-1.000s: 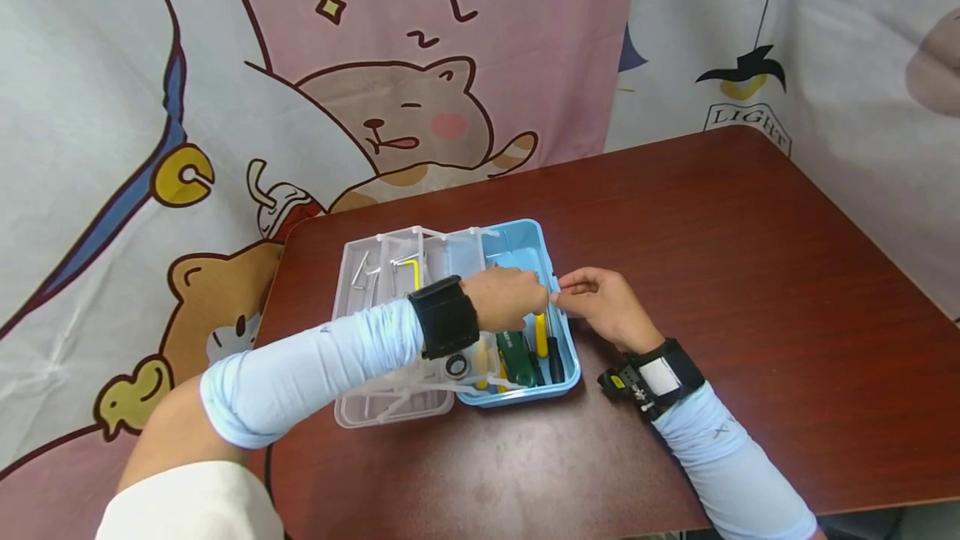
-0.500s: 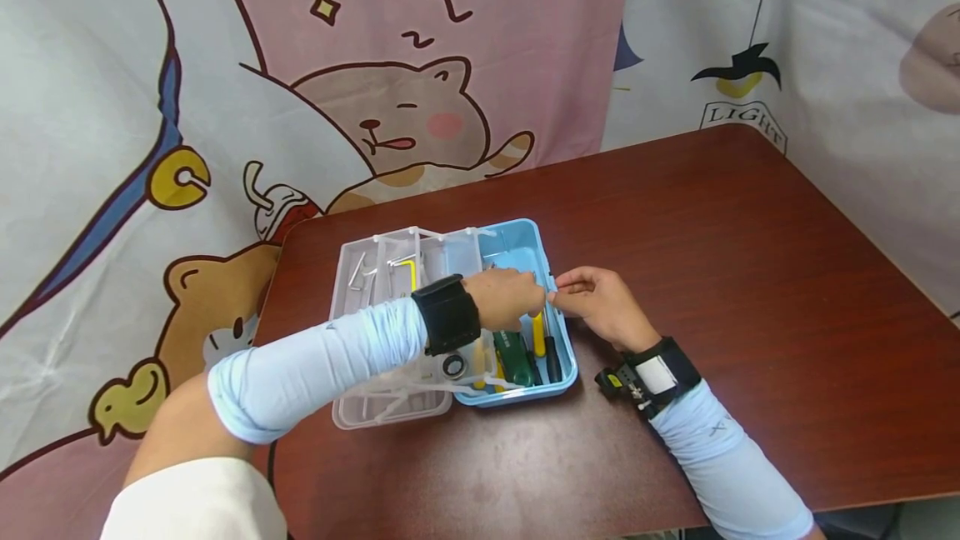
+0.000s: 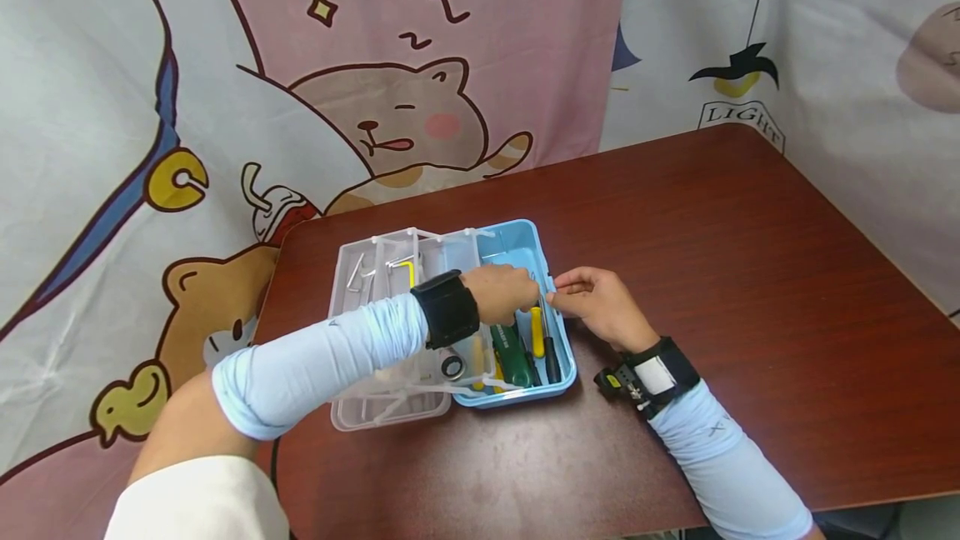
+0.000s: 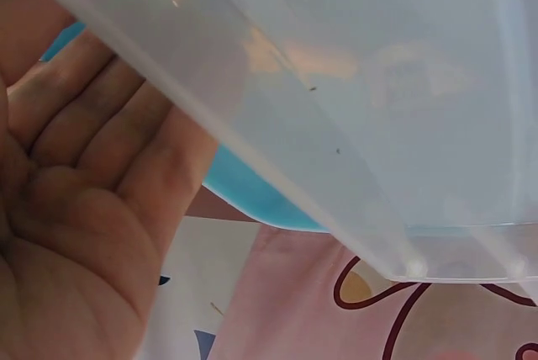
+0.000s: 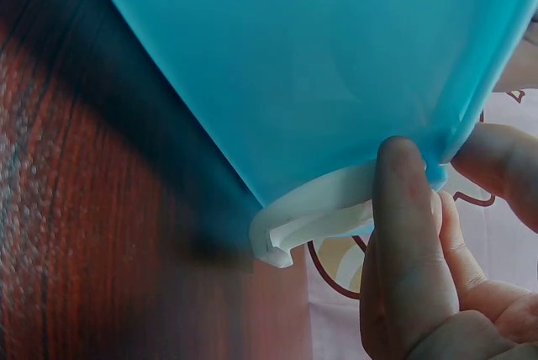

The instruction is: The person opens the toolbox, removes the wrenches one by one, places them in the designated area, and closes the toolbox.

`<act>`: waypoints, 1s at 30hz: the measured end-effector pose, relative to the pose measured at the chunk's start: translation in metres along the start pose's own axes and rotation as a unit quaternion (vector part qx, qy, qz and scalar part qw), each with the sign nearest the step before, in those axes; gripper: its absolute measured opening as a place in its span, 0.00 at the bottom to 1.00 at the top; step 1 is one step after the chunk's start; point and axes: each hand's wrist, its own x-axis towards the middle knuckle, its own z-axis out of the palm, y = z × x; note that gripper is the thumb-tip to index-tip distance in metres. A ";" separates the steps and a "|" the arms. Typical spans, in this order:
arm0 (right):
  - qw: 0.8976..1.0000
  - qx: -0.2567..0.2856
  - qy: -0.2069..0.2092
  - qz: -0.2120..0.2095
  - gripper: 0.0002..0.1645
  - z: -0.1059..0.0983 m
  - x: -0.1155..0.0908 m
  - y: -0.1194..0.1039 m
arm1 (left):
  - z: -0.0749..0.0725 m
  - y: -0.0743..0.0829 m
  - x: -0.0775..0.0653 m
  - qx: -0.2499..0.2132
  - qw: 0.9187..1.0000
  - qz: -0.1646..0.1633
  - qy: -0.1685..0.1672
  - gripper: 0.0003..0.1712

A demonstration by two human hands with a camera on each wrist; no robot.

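1. Head view, position. The blue box (image 3: 517, 248) stands on the desk (image 3: 735, 273), its long axis running away from the person. The left hand (image 3: 504, 293) reaches over the box; the right hand (image 3: 603, 307) is at the outer side of its right wall.
2. Head view, room. The translucent tray (image 3: 356, 415) extends left of the box, partly under the left forearm (image 3: 322, 365). A green tool (image 3: 513, 357), a yellow handle (image 3: 537, 333) and a black handle (image 3: 552, 361) lie in the box, nearer the person than the left hand. The desk extends right of the right hand, giving lateral room.
3. Left wrist view. The palm shows beside the tray edge; the fingertips are hidden. Whether this hand grasps anything cannot be determined.
4. Right wrist view. The right hand pinches the white latch (image 5: 328, 196) between thumb and fingers, beside the rim (image 5: 481, 91). The hooked end projects from the grip toward the desk side.
5. Governing relation (judgement). The latch lies at the right fingertips; the right hand is nearer. Free travel is outward; the wall limits inward movement.
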 end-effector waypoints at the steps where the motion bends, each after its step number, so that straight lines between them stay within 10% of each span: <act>1: 1.000 0.000 0.000 0.000 0.20 0.000 0.000 0.000 | 0.000 -0.001 0.000 0.001 1.000 -0.001 -0.001 0.16; 30: 1.000 -0.003 0.004 -0.006 0.19 0.001 0.000 0.001 | 0.007 -0.004 0.004 0.054 0.998 -0.016 -0.007 0.15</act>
